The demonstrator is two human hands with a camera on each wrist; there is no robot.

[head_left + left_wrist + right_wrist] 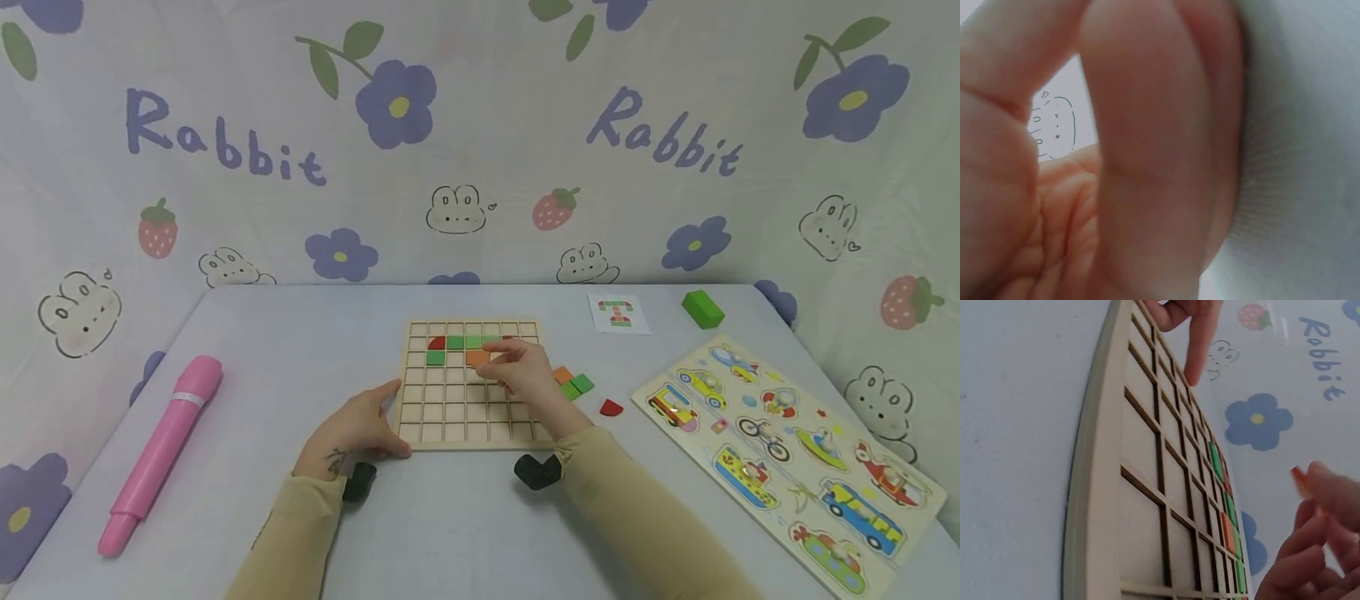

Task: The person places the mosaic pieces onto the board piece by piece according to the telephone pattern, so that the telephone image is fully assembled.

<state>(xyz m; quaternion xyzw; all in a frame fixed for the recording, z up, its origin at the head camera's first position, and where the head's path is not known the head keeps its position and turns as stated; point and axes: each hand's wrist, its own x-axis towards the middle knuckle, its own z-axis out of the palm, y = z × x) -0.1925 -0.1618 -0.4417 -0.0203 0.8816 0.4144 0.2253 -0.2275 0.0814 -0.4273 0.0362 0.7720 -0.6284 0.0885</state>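
A wooden grid board [455,431] lies flat in the middle of the table. Along its upper rows sit a red rounded tile [437,343], several green tiles [455,342] and an orange tile [476,357]. My right hand [522,373] is over the board's right half, covering some cells. Between its thumb and fingertip it pinches another small orange tile [1300,480], seen in the right wrist view. My left hand [351,429] rests at the board's left side, index fingertip at the edge and thumb by the near corner. Its own fingers [1147,137] fill the left wrist view.
Right of the board lie loose orange [563,375], green [582,383] and red [611,408] tiles. Behind them are a pattern card [619,317] and a green block [702,309]. A picture puzzle board [787,467] lies at right, a pink tube [161,450] at left.
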